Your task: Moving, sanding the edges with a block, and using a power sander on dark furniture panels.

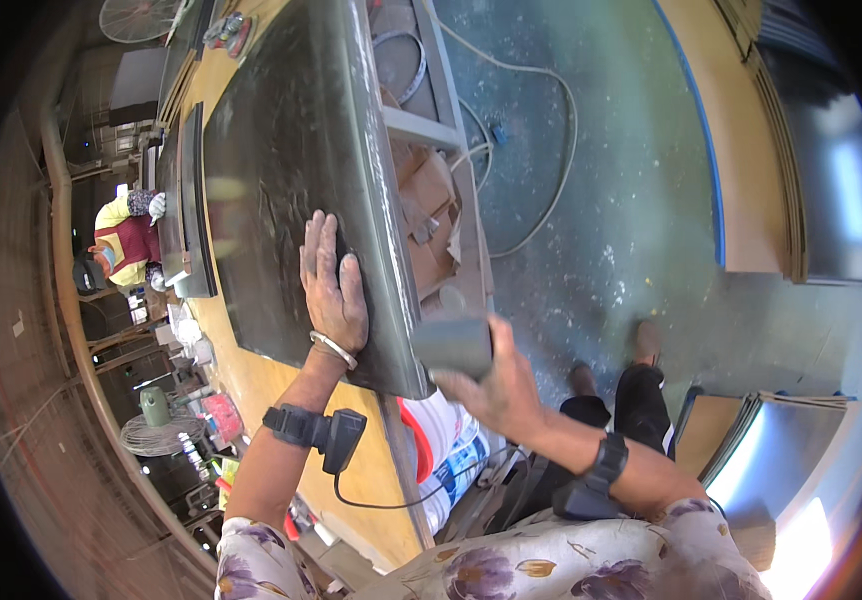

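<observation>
Pressing the left hand [334, 285] flat, fingers spread, on the dark panel [291, 180] lying across the yellow workbench [251, 375], seemingly to steady it, with the right hand [486, 385] closed around a grey block [453, 345] at the panel's near edge.

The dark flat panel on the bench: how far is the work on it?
Done: cannot tell; the dark flat panel shows scuffs. In hand: the left hand presses flat on it, and the right hand holds a grey block at its near edge. Left: unclear.
</observation>
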`<state>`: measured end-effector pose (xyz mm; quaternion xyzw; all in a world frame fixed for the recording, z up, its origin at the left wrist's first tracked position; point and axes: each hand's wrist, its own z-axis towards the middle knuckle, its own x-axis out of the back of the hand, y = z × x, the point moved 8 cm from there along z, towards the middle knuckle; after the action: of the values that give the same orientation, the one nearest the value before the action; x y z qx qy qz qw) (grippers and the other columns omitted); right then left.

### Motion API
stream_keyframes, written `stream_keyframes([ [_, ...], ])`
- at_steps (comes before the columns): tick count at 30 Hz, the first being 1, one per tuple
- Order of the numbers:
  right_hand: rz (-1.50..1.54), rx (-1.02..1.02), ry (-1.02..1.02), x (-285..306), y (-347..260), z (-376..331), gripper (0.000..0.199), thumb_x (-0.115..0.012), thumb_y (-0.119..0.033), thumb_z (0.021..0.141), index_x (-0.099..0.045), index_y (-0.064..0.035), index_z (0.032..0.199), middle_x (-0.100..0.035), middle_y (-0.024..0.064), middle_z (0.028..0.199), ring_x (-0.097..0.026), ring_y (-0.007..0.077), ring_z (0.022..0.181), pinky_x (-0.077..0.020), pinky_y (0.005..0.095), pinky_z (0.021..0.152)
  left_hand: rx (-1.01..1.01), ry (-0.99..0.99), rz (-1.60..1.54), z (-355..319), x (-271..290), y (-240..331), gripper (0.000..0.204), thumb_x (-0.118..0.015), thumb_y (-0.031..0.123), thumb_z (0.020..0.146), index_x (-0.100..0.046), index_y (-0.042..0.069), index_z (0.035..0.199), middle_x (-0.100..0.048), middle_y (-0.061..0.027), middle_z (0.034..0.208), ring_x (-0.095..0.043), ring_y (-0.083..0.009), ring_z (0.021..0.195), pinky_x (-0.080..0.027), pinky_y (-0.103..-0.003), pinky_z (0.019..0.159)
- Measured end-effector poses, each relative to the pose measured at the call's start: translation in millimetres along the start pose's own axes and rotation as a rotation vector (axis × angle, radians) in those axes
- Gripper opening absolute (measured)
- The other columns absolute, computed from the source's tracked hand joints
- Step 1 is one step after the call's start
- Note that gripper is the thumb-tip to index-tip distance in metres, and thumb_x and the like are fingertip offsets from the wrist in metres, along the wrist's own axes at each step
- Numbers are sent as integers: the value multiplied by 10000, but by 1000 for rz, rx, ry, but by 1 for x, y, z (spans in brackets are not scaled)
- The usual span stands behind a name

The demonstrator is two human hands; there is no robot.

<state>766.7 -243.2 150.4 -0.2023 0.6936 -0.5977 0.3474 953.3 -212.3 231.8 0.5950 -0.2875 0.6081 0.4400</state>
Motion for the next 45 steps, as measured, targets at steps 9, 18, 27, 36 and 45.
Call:
stream_keyframes([
  [9,-446,31,6,46,-52,256,841,-759,-303,700,-254,47,1275,-600,248,1023,-602,356,954,-484,411,796,20,-9,6,3,-3,8,492,-430,167,880,-350,46,1350,-300,-140,1427,-249,-308,1333,-149,-445,1091],
  [18,-235,-61,-135,-2,-30,67,907,-722,-253,737,-149,-21,1400,-364,240,1305,-434,336,1166,-375,406,969,70,-57,-2,1,-3,7,475,-396,192,903,-349,51,1354,-303,-144,1423,-261,-313,1326,-149,-452,1093],
  [27,-614,24,-241,-18,-63,69,714,-658,-177,774,-287,-74,1376,-280,309,1309,-409,473,1127,-405,478,912,166,-26,77,103,-11,-63,507,-379,265,923,-287,87,1388,-227,-116,1459,-185,-284,1356,-128,-449,1107],
  [36,-663,-54,-11,-15,-64,234,970,-698,-387,697,-107,-132,1424,-270,362,1321,-480,504,1071,-435,486,897,139,-44,138,103,-16,-60,525,-380,238,917,-255,85,1405,-204,-121,1468,-168,-299,1362,-118,-459,1106],
  [45,-725,92,-165,-24,-59,206,995,-721,-386,654,-134,-180,1430,-275,369,1312,-538,505,979,-509,484,784,147,-63,160,99,-11,-69,518,-353,202,926,-228,73,1412,-179,-135,1477,-158,-314,1363,-128,-459,1101],
])
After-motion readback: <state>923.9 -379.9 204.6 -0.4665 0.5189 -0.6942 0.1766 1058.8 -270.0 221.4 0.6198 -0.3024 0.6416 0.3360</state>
